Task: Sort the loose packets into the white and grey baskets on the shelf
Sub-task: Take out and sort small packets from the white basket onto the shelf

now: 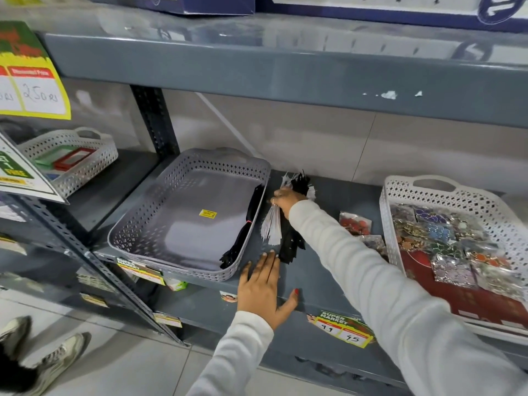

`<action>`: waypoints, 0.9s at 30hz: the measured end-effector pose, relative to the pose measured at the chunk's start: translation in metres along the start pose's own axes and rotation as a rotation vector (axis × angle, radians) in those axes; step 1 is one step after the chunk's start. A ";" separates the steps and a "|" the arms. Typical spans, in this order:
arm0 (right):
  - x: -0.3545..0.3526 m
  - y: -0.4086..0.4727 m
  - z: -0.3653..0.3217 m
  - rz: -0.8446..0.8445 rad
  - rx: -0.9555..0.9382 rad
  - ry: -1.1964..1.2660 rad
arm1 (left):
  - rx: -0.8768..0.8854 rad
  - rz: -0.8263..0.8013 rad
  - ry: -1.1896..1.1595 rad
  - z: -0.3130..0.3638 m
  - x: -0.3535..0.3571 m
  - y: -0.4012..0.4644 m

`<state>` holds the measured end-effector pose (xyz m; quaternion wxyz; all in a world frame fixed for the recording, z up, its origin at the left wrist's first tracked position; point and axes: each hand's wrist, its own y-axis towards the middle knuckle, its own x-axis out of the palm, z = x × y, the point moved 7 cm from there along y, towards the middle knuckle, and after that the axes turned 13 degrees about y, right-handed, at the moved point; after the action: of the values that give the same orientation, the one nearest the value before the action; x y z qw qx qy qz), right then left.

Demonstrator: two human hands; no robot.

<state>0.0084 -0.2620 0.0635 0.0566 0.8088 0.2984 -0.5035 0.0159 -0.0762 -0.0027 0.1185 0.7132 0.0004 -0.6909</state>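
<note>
Two long ribbed white knit sleeves reaching to the wrists, bare left hand (261, 292) with red-painted thumbnail, pale nails on its fingers (268, 260), bare right hand (285, 200) with a thin ring on one finger, cuffs snug and plain

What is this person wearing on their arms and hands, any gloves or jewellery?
No gloves. Both arms are in long, white, softly ribbed sleeves reaching the wrists. The left hand has red polish showing on the thumbnail. The right hand seems to carry a thin ring on one finger, though it is too small to be sure.
</note>
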 end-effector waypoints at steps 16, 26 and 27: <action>-0.016 -0.020 0.072 0.319 0.499 0.725 | -0.003 -0.019 -0.033 0.001 -0.002 -0.001; -0.032 -0.034 0.083 0.358 0.448 0.703 | 0.007 -0.032 -0.012 0.001 -0.003 -0.001; -0.040 -0.040 0.090 0.372 0.438 0.726 | 0.002 -0.025 -0.009 0.001 -0.002 -0.002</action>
<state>-0.0963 -0.2817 0.0623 -0.1343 0.9655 0.0355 -0.2201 0.0148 -0.0743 -0.0015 0.1092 0.7102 0.0080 -0.6954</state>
